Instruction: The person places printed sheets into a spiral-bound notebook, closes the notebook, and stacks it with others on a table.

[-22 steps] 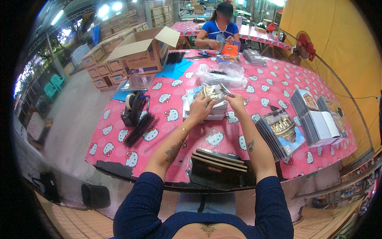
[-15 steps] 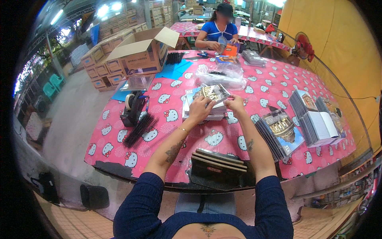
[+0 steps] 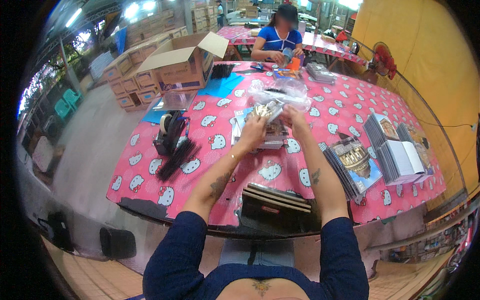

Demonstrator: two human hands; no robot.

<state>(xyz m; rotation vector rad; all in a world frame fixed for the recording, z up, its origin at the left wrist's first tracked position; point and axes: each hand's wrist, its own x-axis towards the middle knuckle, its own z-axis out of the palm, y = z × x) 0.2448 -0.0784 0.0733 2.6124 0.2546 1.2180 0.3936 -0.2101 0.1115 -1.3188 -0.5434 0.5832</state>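
Over a stack of notebooks [image 3: 275,142] in the middle of the table, my left hand [image 3: 255,129] is closed on a notebook [image 3: 265,110] with a building on its cover. That notebook is tilted up and blurred. My right hand [image 3: 294,121] is at its right edge, with curled fingers smeared by motion, so their grip cannot be made out. Just beyond lies clear plastic wrapping [image 3: 282,94] with dark coils inside. Left of my left forearm is a bundle of black spiral coils [image 3: 179,159], next to a black tape dispenser [image 3: 170,135].
Spiral notebooks [image 3: 355,162] and more stacks [image 3: 397,150] stand at the right. Dark boards [image 3: 272,202] lie at the near edge. An open carton [image 3: 182,72] and blue sheets [image 3: 221,86] are at the far left. A co-worker [image 3: 277,42] handles items across the pink table [image 3: 215,195].
The notebook in my left hand has gone from lying nearly flat to tilted up. My left hand has turned with it, and my right hand has risen slightly along its edge.
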